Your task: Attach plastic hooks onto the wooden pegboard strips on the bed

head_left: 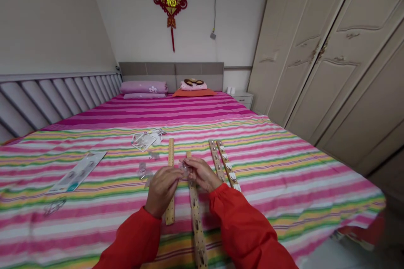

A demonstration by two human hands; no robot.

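My left hand (163, 189) and my right hand (202, 173) meet over the middle of the bed, fingers pinched on a small clear plastic piece (184, 169). Its exact kind is hard to make out. Below them lies a long wooden strip (195, 218) with small metal pieces along it; the hands partly cover its far end. Left of it is a bare-looking yellowish strip (171, 155). On the right lie a strip with metal fittings (216, 159) and another with white fittings (228, 165). Small clear pieces (142, 171) rest left of my left hand.
A flat package card (78, 172) and a crumpled clear wrapper (55, 206) lie on the left of the striped sheet (284, 193). Farther back is a pile of cards and wrappers (147, 139). A rail (63, 96) borders the left side; wardrobes (334, 63) stand right.
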